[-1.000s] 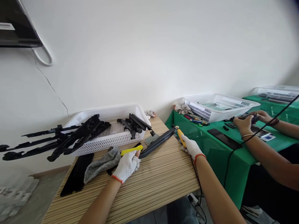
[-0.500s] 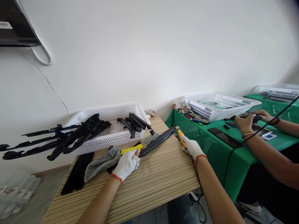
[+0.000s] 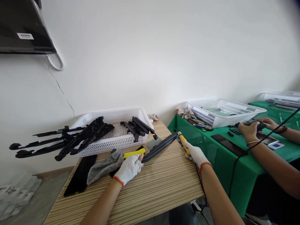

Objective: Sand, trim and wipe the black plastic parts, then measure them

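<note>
My left hand [image 3: 129, 168], in a white knitted glove with a red cuff, is closed on the near end of a long black plastic part [image 3: 160, 146]. A yellow utility knife [image 3: 134, 153] also sticks out of this hand, along its top. Gloved the same way, my right hand [image 3: 197, 154] grips a yellow corded hand tool [image 3: 185, 144]. The tool's small round pale tip [image 3: 179, 133] is at the far end of the black part; whether they touch I cannot tell. A grey cloth [image 3: 105, 165] lies left of my left hand.
A white basket [image 3: 112, 142] of black plastic parts [image 3: 86, 137] stands behind my hands, several jutting out left. A black phone-like slab [image 3: 81, 175] lies at the table's left. On the green table [image 3: 248, 184], a co-worker's hands [image 3: 250, 129] hold a dark part near another white basket [image 3: 211, 120].
The whole view has shifted slightly, so things appear farther right and a little lower. Both hands keep their grips, and the tool's tip stays at the part's far end.
</note>
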Available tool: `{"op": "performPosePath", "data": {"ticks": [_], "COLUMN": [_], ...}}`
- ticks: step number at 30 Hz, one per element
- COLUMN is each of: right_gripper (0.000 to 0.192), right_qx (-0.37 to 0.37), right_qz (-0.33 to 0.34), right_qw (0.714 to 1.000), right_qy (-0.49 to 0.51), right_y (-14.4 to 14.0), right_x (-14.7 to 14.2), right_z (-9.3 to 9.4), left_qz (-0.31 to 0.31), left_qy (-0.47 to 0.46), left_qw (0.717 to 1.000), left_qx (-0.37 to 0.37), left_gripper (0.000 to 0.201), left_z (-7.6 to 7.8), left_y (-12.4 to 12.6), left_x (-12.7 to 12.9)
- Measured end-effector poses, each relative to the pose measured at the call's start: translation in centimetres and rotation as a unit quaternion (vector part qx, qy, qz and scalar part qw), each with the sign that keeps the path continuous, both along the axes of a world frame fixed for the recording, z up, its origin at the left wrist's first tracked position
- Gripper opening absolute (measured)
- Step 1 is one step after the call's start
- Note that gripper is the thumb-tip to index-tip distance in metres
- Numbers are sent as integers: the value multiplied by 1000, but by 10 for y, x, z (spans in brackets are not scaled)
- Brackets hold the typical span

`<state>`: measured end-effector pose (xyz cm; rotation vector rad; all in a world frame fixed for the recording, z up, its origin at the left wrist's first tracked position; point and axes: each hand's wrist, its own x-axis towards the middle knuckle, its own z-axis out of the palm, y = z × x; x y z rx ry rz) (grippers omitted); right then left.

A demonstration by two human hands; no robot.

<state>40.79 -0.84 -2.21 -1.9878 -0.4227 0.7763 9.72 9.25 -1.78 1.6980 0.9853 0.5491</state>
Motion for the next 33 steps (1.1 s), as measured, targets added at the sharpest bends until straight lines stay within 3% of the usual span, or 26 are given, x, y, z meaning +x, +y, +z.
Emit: {"op": "performPosePath", "data": {"ticks": [15,22,33], "right_gripper": [47,45,47], "right_qx": [-11,-23,-20], "right_qz": [2,-6,30], "right_qw": [1000,1000,998], "right_qy": [2,0,-42], "right_y": [-4,-8,-7], "right_x": [-9,-7,-1], "right_z": [10,2,-7], "left_qz": [-19,-22,-31], "left_qy": [-3,0,9], "left_qw": [1000,1000,999], "left_qx": [-22,-18,11], "left_gripper": [30,30,37], "left_z": [2,-5,-2], "left_y": [-2,2,0], "left_x": [-2,-4,0]}}
